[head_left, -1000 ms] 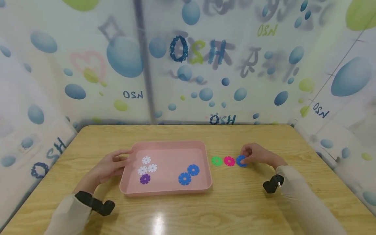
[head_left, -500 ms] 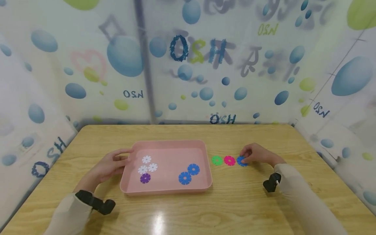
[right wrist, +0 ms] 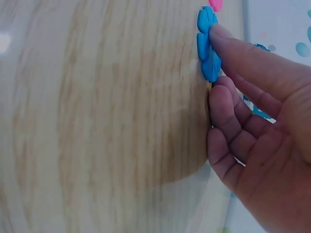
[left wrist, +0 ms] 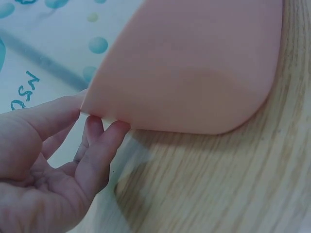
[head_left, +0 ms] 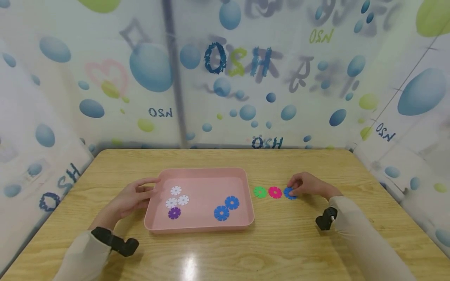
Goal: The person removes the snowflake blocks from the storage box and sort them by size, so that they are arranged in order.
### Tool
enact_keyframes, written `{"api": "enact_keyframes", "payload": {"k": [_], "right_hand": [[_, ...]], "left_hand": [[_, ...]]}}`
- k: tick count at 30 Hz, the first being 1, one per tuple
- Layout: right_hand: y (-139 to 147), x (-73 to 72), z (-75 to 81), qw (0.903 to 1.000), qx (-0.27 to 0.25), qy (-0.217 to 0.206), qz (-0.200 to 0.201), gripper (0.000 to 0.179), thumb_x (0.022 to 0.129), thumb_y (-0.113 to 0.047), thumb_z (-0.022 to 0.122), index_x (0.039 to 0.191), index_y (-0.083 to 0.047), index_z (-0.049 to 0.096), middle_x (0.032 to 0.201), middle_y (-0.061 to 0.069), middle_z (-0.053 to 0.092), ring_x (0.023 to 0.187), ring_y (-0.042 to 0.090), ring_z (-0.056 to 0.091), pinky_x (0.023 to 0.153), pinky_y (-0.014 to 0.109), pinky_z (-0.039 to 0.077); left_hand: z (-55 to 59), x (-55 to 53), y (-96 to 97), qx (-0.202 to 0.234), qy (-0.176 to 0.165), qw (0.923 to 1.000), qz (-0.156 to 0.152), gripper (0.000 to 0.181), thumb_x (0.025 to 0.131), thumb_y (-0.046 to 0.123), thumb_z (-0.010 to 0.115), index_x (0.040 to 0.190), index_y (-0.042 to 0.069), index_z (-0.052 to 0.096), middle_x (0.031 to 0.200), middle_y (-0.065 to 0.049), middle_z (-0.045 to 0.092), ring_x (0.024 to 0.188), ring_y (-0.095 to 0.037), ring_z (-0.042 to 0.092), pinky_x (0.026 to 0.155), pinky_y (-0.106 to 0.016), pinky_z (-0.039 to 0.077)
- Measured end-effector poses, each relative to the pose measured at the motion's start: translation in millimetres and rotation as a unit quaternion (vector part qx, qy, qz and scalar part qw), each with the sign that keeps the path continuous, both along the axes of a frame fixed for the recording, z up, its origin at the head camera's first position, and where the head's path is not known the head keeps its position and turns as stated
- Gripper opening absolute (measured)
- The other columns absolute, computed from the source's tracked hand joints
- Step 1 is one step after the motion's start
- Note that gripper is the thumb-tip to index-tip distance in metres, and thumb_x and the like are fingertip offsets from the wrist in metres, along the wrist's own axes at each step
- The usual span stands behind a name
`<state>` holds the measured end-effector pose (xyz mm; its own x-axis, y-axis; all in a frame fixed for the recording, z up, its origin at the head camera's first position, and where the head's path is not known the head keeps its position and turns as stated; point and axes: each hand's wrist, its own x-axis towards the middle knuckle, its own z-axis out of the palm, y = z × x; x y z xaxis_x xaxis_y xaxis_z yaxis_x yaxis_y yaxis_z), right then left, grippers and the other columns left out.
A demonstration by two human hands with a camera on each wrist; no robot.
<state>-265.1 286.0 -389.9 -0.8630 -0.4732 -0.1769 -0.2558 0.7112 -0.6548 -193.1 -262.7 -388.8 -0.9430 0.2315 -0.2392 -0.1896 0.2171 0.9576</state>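
Note:
A pink tray (head_left: 200, 229) sits left of centre on the table. My left hand (head_left: 128, 199) is at its left side, fingertips at the rim and side wall; in the left wrist view, bent fingers (left wrist: 104, 150) hold the tray's edge. To the right of the tray, three notched plastic snowflake discs lie in a row: a green disc (head_left: 260, 192), a pink disc (head_left: 275, 192) and a blue disc (head_left: 290, 193). My right hand (head_left: 309, 185) pinches that blue disc. In the right wrist view, a thumb (right wrist: 222, 35) rests on it and the other fingers curl below.
Inside the tray, three white discs (head_left: 183, 200) and a purple disc (head_left: 174, 213) lie on the left, and two larger blue discs (head_left: 221, 213) on the right. The wooden table (head_left: 281, 249) ends at a wall (head_left: 225, 128) printed with bubbles.
The blue disc has shifted very slightly under my right fingers, and more of it now shows. My left hand and the tray have stayed in place.

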Motion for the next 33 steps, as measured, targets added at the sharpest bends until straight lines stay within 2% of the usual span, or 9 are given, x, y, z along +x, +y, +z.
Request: {"api": "enact_keyframes", "payload": {"k": [4,8,16,22,26,28,33], "right_hand": [[0,-0.3,3.4,1.0000,0.003,0.006,-0.006,0.026,0.079,-0.019,0.073,0.094,-0.001,0.064,0.077,0.002,0.056,0.071,0.018,0.048,0.063,0.028,0.044],[-5,-0.1,9.6,0.9996,-0.016,0.020,-0.010,0.026,0.079,-0.016,0.072,0.096,0.002,0.063,0.077,0.004,0.057,0.070,0.018,0.049,0.064,0.030,0.045],[-38,-1.2,24.6,0.9968,-0.042,0.068,0.009,0.023,0.083,-0.011,0.067,0.099,0.005,0.060,0.071,0.003,0.055,0.063,0.017,0.049,0.059,0.027,0.044],[-75,-1.0,39.0,0.9942,-0.066,0.068,0.052,0.024,0.083,-0.010,0.067,0.101,0.005,0.060,0.072,0.003,0.056,0.064,0.017,0.051,0.059,0.029,0.046],[-99,1.4,45.4,0.9930,-0.063,0.066,0.075,0.022,0.084,-0.010,0.067,0.101,0.001,0.061,0.076,0.003,0.056,0.066,0.017,0.051,0.060,0.028,0.047],[-113,7.4,52.7,0.9917,-0.061,0.068,0.090,0.020,0.084,-0.009,0.066,0.100,0.000,0.061,0.078,0.004,0.057,0.068,0.018,0.052,0.062,0.029,0.048],[-141,10.7,57.2,0.9884,-0.054,0.055,0.131,0.019,0.084,-0.011,0.066,0.101,-0.001,0.062,0.082,0.003,0.057,0.074,0.019,0.054,0.066,0.028,0.050]], "left_hand": [[0.2,0.3,-0.2,-0.002,-0.003,1.0000,0.003,0.057,0.091,0.018,0.058,0.140,0.003,0.032,0.130,-0.030,0.037,0.100,-0.022,0.057,0.083,-0.035,0.050],[0.6,0.9,0.1,-0.001,-0.005,1.0000,0.005,0.057,0.092,0.017,0.057,0.140,0.003,0.032,0.132,-0.031,0.035,0.101,-0.023,0.056,0.084,-0.035,0.050],[0.5,1.0,-1.3,-0.007,-0.006,0.9999,0.005,0.058,0.091,0.019,0.058,0.140,0.003,0.032,0.131,-0.029,0.036,0.102,-0.023,0.056,0.084,-0.035,0.050],[-0.3,0.1,-3.2,-0.008,-0.008,0.9999,0.005,0.059,0.091,0.021,0.059,0.140,0.004,0.033,0.131,-0.029,0.036,0.102,-0.023,0.056,0.085,-0.035,0.049],[0.3,0.2,-2.4,-0.006,-0.009,0.9999,0.007,0.060,0.090,0.021,0.060,0.141,0.004,0.032,0.131,-0.029,0.036,0.102,-0.023,0.056,0.085,-0.035,0.049],[0.4,0.1,-1.8,-0.007,-0.009,0.9999,0.008,0.060,0.090,0.022,0.060,0.141,0.004,0.032,0.131,-0.029,0.036,0.101,-0.023,0.057,0.084,-0.034,0.050],[-0.5,-0.2,-1.2,-0.006,-0.007,0.9999,0.010,0.059,0.090,0.020,0.059,0.140,0.004,0.033,0.131,-0.029,0.036,0.101,-0.024,0.057,0.084,-0.035,0.050]]}}
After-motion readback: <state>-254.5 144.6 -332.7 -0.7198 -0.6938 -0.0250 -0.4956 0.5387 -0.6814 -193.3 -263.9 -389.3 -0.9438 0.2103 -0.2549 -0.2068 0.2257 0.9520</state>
